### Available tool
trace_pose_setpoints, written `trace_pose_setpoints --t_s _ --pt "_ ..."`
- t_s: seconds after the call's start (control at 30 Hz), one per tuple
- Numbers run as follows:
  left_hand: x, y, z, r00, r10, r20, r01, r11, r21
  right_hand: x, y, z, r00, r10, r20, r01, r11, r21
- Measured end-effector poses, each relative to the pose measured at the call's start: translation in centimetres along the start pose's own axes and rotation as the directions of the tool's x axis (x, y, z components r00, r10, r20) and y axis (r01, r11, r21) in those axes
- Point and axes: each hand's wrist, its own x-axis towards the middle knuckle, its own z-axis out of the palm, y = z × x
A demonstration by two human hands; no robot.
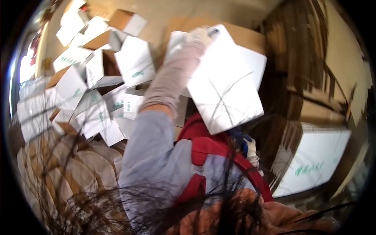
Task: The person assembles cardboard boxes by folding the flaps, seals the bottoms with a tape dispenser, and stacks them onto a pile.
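A white cardboard box, blurred and tilted, stands in front of my chest with its blank panel towards me. My left hand, in a pale glove under a long pinkish sleeve cover, reaches out to the box's far upper edge. Its fingers are closed on that edge, with a small dark blue patch at the fingertips. Close to my body, below the near corner of the box, is my right hand in a pale and blue glove. Its fingers are mostly hidden. Brown cardboard shows behind the white box.
Several white boxes with green print lie heaped on the left, some open. Bundled flat cardboard sits at the lower left. At the right are stacked brown cardboard and a white printed stack.
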Motion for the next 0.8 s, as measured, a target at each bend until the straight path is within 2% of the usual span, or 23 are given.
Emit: trace_pose_setpoints --t_s 0.03,0.07,0.1,0.13,0.17,0.2,0.23,0.3,0.37,0.4,0.43,0.47,0.5,0.53,0.57,0.6,0.63,0.67,0.7,0.73,0.77,0.8 --pt "-0.4 0.1 0.0 0.998 0.033 -0.062 -0.033 0.999 0.015 0.9 0.9 0.4 0.987 0.034 0.154 -0.021 0.996 -0.087" --pt "-0.8 0.5 -0.9 0.999 0.016 -0.032 -0.014 0.999 0.053 2.3 2.4 0.8 0.953 0.080 0.291 -0.024 0.981 -0.192" --pt "-1.1 0.8 -2.2 1.000 -0.005 0.021 0.005 1.000 -0.009 3.4 5.8 2.9 0.911 0.369 0.184 -0.299 0.899 -0.320" --pt "-1.6 1.0 -3.1 0.996 -0.012 0.090 0.018 0.997 -0.069 3.7 11.8 6.7 0.779 0.626 0.036 -0.563 0.723 -0.402" --pt "-2.1 1.2 -3.3 0.997 -0.015 0.082 0.020 0.999 -0.050 2.8 23.0 10.5 0.957 -0.211 0.197 0.288 0.746 -0.600" --pt "-2.1 1.2 -3.9 0.997 -0.013 0.074 0.015 0.999 -0.030 5.9 17.4 7.4 0.959 0.258 0.120 -0.168 0.853 -0.493" --pt "-1.9 0.2 -4.5 0.998 -0.020 0.057 0.022 0.999 -0.031 8.4 13.4 6.5 0.939 0.324 0.116 -0.232 0.844 -0.483" --pt "-1.6 -2.7 -6.6 0.990 -0.078 0.114 0.099 0.977 -0.190 12.3 10.0 5.6 0.961 0.251 0.119 -0.159 0.848 -0.505" --pt "-1.1 -6.9 -11.7 0.987 -0.162 0.012 0.160 0.962 -0.222 16.5 6.2 5.5 0.983 0.125 0.133 -0.040 0.862 -0.506" --pt "-0.6 -9.6 -13.7 0.964 -0.243 -0.108 0.206 0.940 -0.270 18.7 4.1 5.6 0.989 0.031 0.141 0.044 0.867 -0.497" --pt "-0.5 -11.7 -16.8 0.913 -0.378 -0.153 0.315 0.892 -0.326 21.1 1.7 6.1 0.985 -0.101 0.140 0.157 0.858 -0.488" --pt "0.7 -15.3 -18.0 0.843 -0.277 -0.461 0.150 0.944 -0.292 23.5 -1.2 6.7 0.959 -0.245 0.141 0.283 0.826 -0.488" --pt "1.4 -18.2 -20.5 0.756 -0.204 -0.622 -0.057 0.926 -0.373 25.9 -4.6 7.6 0.914 -0.383 0.135 0.397 0.773 -0.494" --pt "1.9 -20.0 -24.2 0.772 -0.459 -0.441 0.415 0.888 -0.197 28.8 -9.3 8.3 0.955 0.088 0.284 0.045 0.901 -0.432" --pt "2.4 -23.1 -25.8 0.740 -0.426 -0.521 0.357 0.905 -0.232 30.3 -13.6 8.7 0.966 -0.098 0.241 0.189 0.900 -0.393" --pt "3.2 -25.5 -27.4 0.687 -0.566 -0.455 0.475 0.824 -0.308 31.3 -15.1 10.3 0.930 -0.355 0.092 0.366 0.913 -0.180" --pt "4.1 -28.5 -27.1 0.568 -0.471 -0.675 0.330 0.882 -0.338 31.2 -17.9 10.5 0.924 -0.363 0.123 0.382 0.898 -0.220" --pt "4.3 -30.3 -27.4 0.564 -0.441 -0.698 0.421 0.881 -0.217 31.1 -19.8 9.9 0.917 -0.368 0.154 0.397 0.882 -0.255" --pt "4.8 -30.6 -27.2 0.569 -0.399 -0.719 0.497 0.863 -0.086 30.8 -18.8 9.4 0.933 -0.336 0.128 0.358 0.894 -0.268" --pt "5.1 -29.0 -25.7 0.650 -0.246 -0.719 0.311 0.949 -0.044 29.7 -17.7 9.2 0.926 -0.346 0.152 0.368 0.917 -0.153" --pt "5.6 -26.2 -23.2 0.768 -0.006 -0.641 0.213 0.946 0.246 28.5 -16.3 9.4 0.913 -0.367 0.179 0.378 0.925 -0.032" --pt "6.4 -23.3 -20.2 0.841 0.212 -0.498 0.082 0.860 0.504 27.4 -13.1 9.8 0.939 -0.277 0.203 0.286 0.958 -0.016"
